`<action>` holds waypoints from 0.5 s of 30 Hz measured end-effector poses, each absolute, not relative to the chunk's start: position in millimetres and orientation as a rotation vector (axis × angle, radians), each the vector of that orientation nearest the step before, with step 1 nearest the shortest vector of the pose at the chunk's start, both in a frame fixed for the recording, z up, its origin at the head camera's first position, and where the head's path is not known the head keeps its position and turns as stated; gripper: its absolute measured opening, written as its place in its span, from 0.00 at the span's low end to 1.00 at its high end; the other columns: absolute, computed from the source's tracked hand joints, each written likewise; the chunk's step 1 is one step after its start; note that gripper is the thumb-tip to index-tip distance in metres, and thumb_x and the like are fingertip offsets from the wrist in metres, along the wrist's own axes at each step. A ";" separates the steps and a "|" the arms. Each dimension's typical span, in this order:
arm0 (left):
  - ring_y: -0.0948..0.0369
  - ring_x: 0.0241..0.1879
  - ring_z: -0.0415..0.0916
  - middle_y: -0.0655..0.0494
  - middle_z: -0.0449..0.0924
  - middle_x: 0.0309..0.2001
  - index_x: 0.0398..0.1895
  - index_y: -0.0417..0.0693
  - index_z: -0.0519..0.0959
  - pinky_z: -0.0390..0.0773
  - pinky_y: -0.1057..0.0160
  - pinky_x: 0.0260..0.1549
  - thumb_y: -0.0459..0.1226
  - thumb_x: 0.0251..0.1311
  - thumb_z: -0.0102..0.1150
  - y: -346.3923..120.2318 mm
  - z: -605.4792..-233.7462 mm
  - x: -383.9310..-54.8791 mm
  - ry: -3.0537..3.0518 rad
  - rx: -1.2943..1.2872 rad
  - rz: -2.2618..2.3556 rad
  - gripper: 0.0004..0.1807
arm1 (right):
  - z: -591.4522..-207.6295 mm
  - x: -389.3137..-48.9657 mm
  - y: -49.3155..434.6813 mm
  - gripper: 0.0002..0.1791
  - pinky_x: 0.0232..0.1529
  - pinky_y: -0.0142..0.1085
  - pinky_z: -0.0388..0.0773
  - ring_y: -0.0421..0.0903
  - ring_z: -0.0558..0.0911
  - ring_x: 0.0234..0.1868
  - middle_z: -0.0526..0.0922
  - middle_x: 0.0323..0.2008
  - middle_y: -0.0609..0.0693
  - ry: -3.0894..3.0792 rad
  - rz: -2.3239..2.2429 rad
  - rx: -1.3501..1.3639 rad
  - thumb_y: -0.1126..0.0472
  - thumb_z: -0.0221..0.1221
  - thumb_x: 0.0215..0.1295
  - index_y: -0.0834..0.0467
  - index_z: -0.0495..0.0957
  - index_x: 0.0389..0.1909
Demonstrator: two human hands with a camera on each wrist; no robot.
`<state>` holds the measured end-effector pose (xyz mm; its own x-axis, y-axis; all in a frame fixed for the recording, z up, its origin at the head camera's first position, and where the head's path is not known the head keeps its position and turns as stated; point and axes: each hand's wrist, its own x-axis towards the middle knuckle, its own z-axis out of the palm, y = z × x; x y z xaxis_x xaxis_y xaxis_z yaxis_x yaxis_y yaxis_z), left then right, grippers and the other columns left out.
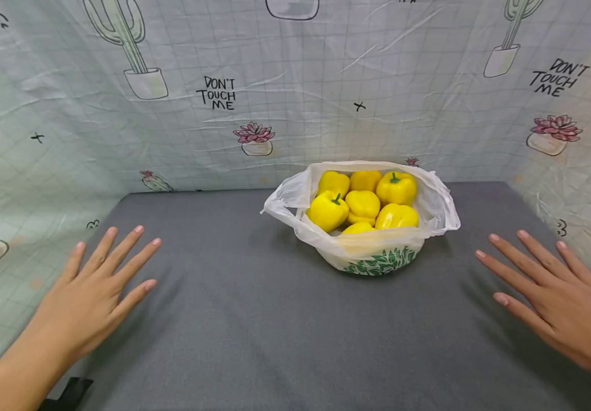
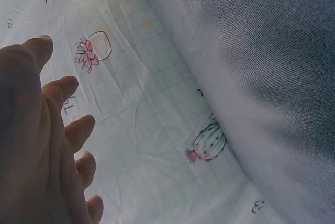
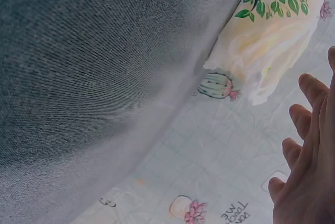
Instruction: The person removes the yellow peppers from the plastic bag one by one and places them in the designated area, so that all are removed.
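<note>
A white plastic bag [image 1: 336, 245] with a green leaf print sits at the back of the grey table, right of centre, its mouth spread wide. Inside lie several yellow bell peppers [image 1: 362, 206], some with green stems showing. My left hand [image 1: 87, 299] is held palm down over the table's left side, fingers straight and spread, holding nothing. On the other side my right hand [image 1: 557, 302] is spread the same way, nearer to the bag and apart from it. In the right wrist view the leaf-printed side of the bag [image 3: 272, 30] shows beyond the fingers.
The grey cloth-covered table [image 1: 213, 319] reaches back to a pale curtain [image 1: 316, 68] printed with cacti and words, which also hangs at both sides. A black strip [image 1: 72, 393] lies by the left forearm at the near edge.
</note>
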<state>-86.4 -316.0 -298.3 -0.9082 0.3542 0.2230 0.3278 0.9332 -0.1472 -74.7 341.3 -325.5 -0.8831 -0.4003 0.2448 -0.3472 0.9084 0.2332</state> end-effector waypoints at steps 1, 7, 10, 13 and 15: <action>0.56 0.80 0.21 0.60 0.33 0.83 0.83 0.67 0.45 0.22 0.42 0.74 0.56 0.76 0.47 -315.8 -298.6 -87.1 -2.846 -0.513 0.149 0.38 | -324.8 -74.9 341.1 0.49 0.75 0.57 0.18 0.47 0.26 0.80 0.35 0.82 0.43 -2.780 -0.263 0.560 0.38 0.61 0.66 0.39 0.46 0.82; 0.53 0.81 0.27 0.56 0.42 0.83 0.82 0.66 0.51 0.26 0.44 0.76 0.55 0.76 0.47 -312.7 -300.2 -92.9 -2.789 -0.584 0.118 0.36 | -321.9 -76.0 340.2 0.46 0.76 0.56 0.20 0.46 0.29 0.81 0.38 0.82 0.42 -2.752 -0.228 0.595 0.39 0.60 0.68 0.39 0.48 0.82; 0.45 0.79 0.47 0.49 0.58 0.78 0.78 0.57 0.64 0.36 0.44 0.77 0.56 0.77 0.42 -307.6 -298.9 -98.5 -2.629 -0.685 0.071 0.31 | -321.2 -77.5 340.4 0.45 0.76 0.56 0.21 0.47 0.30 0.81 0.40 0.82 0.42 -2.740 -0.205 0.611 0.40 0.59 0.69 0.39 0.49 0.82; 0.41 0.68 0.65 0.43 0.71 0.69 0.68 0.46 0.74 0.47 0.46 0.77 0.55 0.77 0.36 -300.1 -295.8 -104.2 -2.445 -0.778 0.029 0.31 | -320.0 -79.2 340.1 0.44 0.77 0.55 0.23 0.47 0.32 0.81 0.41 0.82 0.42 -2.729 -0.182 0.619 0.40 0.59 0.70 0.40 0.50 0.82; 0.41 0.63 0.69 0.42 0.74 0.65 0.64 0.41 0.77 0.50 0.48 0.76 0.53 0.76 0.35 -294.8 -293.6 -107.2 -2.373 -0.813 0.009 0.32 | -318.2 -80.0 339.3 0.44 0.77 0.55 0.23 0.46 0.33 0.82 0.42 0.82 0.40 -2.724 -0.169 0.621 0.41 0.59 0.70 0.40 0.51 0.81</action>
<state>-107.2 -294.8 -293.6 -0.6165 0.5557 0.5579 0.5516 0.8104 -0.1977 -80.0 339.3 -318.2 -0.8461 -0.4399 0.3008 -0.3993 0.8971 0.1890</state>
